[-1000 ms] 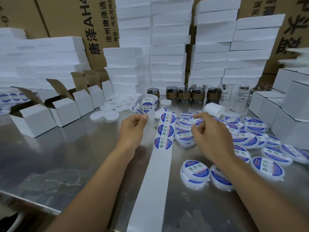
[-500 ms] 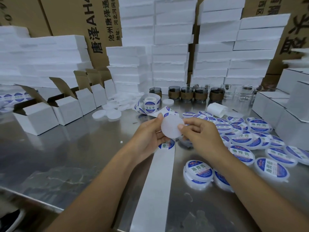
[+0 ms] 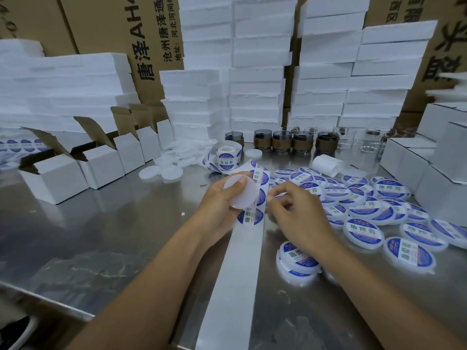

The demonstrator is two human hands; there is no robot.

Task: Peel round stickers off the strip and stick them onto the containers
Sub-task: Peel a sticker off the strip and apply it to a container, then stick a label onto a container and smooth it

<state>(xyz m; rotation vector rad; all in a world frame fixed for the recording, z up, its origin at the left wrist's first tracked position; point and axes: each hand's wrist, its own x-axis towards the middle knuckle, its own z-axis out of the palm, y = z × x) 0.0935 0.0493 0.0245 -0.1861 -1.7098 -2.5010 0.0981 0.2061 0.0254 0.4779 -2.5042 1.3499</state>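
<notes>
Left hand (image 3: 218,208) grips a blank container (image 3: 238,192), a white round one, thumb across its face, fingers curled behind, held tilted just above the strip (image 3: 235,274). Right hand (image 3: 299,219) has fingers curled, thumb and forefinger tips pinching the edge of a sticker (image 3: 262,198) on the strip, right beside the blank container. The strip is white backing paper. It runs from the sticker roll (image 3: 225,155) at mid-table, under both hands, down to the near table edge. Blue-and-white stickers sit on its upper part; the lower part is bare. One more sticker shows just below the left hand. Labelled containers (image 3: 364,229) lie in a loose pile to the right of the strip, some overlapping, two stacked near the right forearm. Unlabelled containers (image 3: 161,172) lie heaped left of the roll. All on a steel table (image 3: 101,223). Open white boxes (image 3: 58,179) stand in a row at left, foam slabs (image 3: 255,79) are stacked behind, brown cups (image 3: 281,142) stand at the back
</notes>
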